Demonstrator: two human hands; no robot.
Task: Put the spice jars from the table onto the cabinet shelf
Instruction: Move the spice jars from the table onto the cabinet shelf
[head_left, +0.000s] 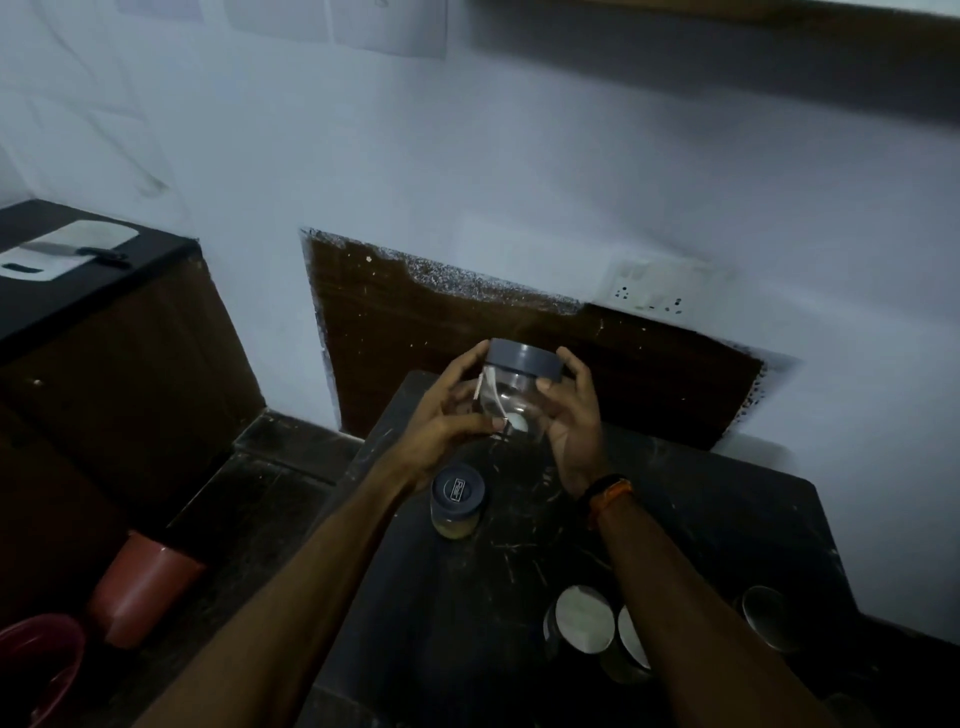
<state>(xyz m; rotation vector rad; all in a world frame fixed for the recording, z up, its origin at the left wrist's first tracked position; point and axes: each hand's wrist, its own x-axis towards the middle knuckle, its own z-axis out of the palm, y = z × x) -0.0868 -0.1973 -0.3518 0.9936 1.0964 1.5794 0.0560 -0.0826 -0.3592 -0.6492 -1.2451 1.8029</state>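
Observation:
A clear jar with a grey lid (519, 384) and a small white spoon inside is held up above the dark table (727, 519). My left hand (447, 415) grips its left side and my right hand (569, 421) grips its right side. Below them a second jar with a grey lid (458, 500) and yellowish contents stands on the table. Three jars with pale lids stand at the table's near right: one (582, 618), another (631, 642) partly behind my right forearm, and a third (769, 616) further right.
A dark counter (62, 306) at the left carries a white cutting board (62, 249) with a knife on it. A reddish bin (145, 587) and a red bucket (41, 665) stand on the floor at lower left. A wall socket (654, 291) sits behind the table.

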